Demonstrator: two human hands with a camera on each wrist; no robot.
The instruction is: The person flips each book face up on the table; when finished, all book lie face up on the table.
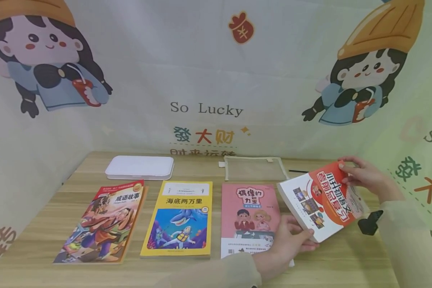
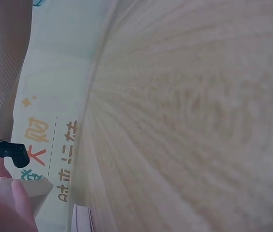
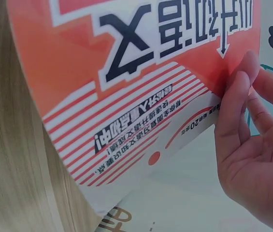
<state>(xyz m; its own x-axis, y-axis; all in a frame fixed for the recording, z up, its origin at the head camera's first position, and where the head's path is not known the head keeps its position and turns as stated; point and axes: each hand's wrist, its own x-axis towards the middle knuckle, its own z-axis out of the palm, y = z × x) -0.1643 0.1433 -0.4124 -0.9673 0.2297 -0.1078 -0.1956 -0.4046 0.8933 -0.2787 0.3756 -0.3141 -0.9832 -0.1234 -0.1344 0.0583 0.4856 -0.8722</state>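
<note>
A thick red-and-white book [image 1: 318, 200] is held tilted above the right part of the table, its cover facing up. My left hand [image 1: 282, 244] pinches its lower left corner, thumb on the cover. At the top edge, my right hand [image 1: 367, 176] grips the book between thumb and fingers; the right wrist view shows this right hand [image 3: 257, 140] at the edge of the red cover [image 3: 73, 63]. Just left of it lies a pink book [image 1: 246, 204], partly hidden by my left hand. In the left wrist view the left hand [image 2: 3, 212] shows only at the corner.
A yellow book [image 1: 181, 216] and a colourful storybook [image 1: 104, 224] lie further left on the wooden table [image 1: 32, 232]. Behind them are a white case [image 1: 139, 166], a mesh zip pouch [image 1: 255, 168] and a thin black stick [image 1: 299, 171]. A printed cloth [image 1: 209, 72] stands behind.
</note>
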